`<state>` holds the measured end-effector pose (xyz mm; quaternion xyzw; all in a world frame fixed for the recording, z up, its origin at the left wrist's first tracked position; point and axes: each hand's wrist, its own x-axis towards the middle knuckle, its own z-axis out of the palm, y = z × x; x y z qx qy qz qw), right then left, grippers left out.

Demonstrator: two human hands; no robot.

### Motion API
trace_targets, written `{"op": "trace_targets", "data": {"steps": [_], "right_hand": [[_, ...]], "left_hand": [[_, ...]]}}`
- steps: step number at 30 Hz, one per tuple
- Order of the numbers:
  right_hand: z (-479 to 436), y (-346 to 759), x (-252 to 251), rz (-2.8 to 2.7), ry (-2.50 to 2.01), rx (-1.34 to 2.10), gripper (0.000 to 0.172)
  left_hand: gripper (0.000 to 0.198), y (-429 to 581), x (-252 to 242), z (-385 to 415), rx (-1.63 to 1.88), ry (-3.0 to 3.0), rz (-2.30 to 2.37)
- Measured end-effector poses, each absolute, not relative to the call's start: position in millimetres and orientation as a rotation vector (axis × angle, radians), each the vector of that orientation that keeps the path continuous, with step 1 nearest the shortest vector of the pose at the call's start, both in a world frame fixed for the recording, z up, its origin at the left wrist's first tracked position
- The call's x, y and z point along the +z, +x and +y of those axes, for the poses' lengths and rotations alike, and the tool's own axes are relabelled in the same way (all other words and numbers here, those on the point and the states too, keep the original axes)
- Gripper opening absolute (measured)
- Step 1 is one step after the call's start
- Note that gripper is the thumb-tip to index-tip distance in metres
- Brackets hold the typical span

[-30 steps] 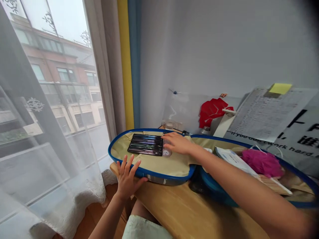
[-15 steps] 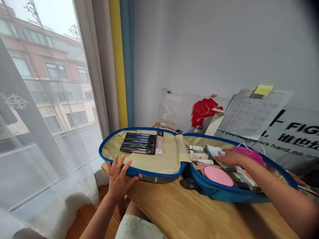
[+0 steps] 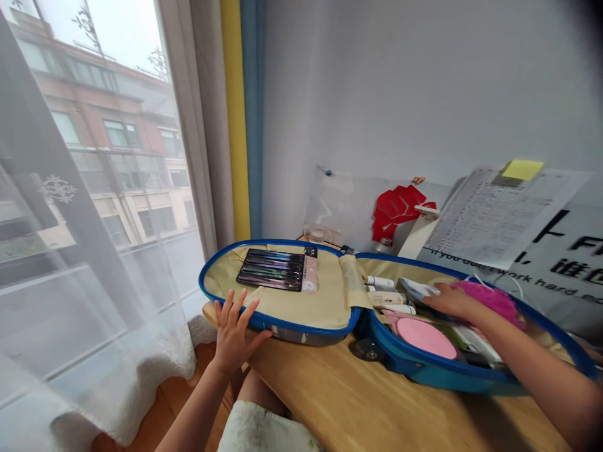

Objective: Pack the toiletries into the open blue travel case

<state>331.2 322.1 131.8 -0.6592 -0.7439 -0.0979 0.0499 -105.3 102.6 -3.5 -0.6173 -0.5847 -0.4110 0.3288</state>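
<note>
Working from left to right, a sheer white curtain [image 3: 94, 251] is hanging beside the window, and the person's bare left hand [image 3: 233, 333] is resting at the near edge of an open, blue-rimmed hard-shell case [image 3: 282, 321], its fingers spread apart and holding nothing, with the thumb side at or just against the rim. The case is lying open on a light wooden table [image 3: 339, 389]. Its left half, lined in beige fabric, is carrying only a flat black multi-colour palette [image 3: 271, 270] and a slim pink-and-white box [image 3: 309, 274] beside it, with much lining left uncovered. A beige fabric strap [image 3: 353, 282] is lying across the middle of the case. The right half is packed with white cosmetic tubes [image 3: 384, 298], a round pink pad [image 3: 425, 338] and a magenta mesh puff [image 3: 492, 298]. The person's right hand [image 3: 452, 300] is lying over a white packet [image 3: 417, 289] in that half, fingers together; whether it is gripping the packet cannot be determined. At this point, the right half is appearing far fuller than the left.
</note>
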Motion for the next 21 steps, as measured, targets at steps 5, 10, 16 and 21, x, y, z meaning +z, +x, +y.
{"op": "trace_targets", "data": {"steps": [5,10,16,21], "right_hand": [[304,314,165,-2.227,-2.016,-0.290,0.060],[277,238,185,-2.505,-1.374,-0.106,0.052],[245,104,162,-2.820,-0.788,0.505,0.054],[240,36,135,-2.947,-0.600,0.692,0.054]], "left_hand": [[0.058,-104,-3,102,-1.064,-1.607,-1.547],[0.057,-103,-1,102,-1.059,-1.613,-1.517],[0.063,-104,-5,103,-1.041,-1.610,-1.538],[0.072,-104,-9,103,-1.031,-1.600,-1.535]]}}
